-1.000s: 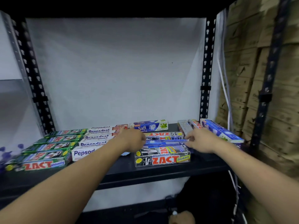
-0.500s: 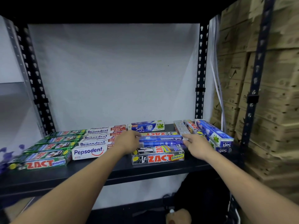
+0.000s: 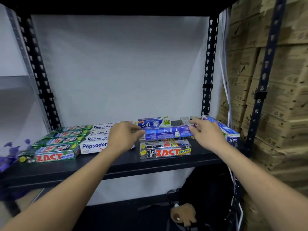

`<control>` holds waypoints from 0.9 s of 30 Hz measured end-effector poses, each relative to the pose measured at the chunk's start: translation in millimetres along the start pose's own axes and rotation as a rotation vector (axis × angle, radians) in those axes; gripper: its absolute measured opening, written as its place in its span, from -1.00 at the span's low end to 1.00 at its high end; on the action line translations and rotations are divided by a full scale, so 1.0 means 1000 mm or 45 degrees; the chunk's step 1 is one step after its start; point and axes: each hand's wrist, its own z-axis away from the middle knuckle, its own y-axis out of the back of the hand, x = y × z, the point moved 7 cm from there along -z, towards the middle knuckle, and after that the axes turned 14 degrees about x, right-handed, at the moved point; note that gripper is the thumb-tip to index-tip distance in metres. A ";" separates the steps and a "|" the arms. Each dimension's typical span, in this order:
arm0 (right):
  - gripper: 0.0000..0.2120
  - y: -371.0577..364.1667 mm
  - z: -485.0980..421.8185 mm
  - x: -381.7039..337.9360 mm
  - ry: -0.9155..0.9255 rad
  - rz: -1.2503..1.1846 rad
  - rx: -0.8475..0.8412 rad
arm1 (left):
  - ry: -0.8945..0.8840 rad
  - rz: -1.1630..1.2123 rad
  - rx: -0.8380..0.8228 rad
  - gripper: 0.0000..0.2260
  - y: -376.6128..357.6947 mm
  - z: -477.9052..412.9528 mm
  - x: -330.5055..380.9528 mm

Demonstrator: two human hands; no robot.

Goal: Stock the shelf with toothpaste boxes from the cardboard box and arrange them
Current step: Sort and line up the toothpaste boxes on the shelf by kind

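A blue Safi toothpaste box (image 3: 166,133) is held lengthwise just above the grey Zact Smokers boxes (image 3: 165,151). My left hand (image 3: 124,136) pinches its left end and my right hand (image 3: 206,135) pinches its right end. Green Zact Whitening boxes (image 3: 55,145) lie in a row at the left of the black shelf (image 3: 116,165). White Pepsodent boxes (image 3: 95,145) sit beside them. Another Safi box (image 3: 154,122) lies at the back, and a stack of blue Safi boxes (image 3: 223,129) lies at the right. The cardboard supply box is not in view.
Black slotted uprights (image 3: 208,67) frame the shelf, and a white wall stands behind. Stacked brown cartons (image 3: 280,90) fill the right side. White cables (image 3: 225,77) hang by the right upright. A dark bag with a brown toy (image 3: 185,214) lies below the shelf.
Both hands have lifted the blue Safi box up off the Zact Smokers boxes; it now hangs slightly higher and further back. The camera has drifted a little to the right.
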 end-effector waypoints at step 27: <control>-0.63 -0.003 0.007 0.001 -0.001 -0.137 -0.292 | -0.161 0.178 -0.291 -0.65 -0.010 0.011 -0.003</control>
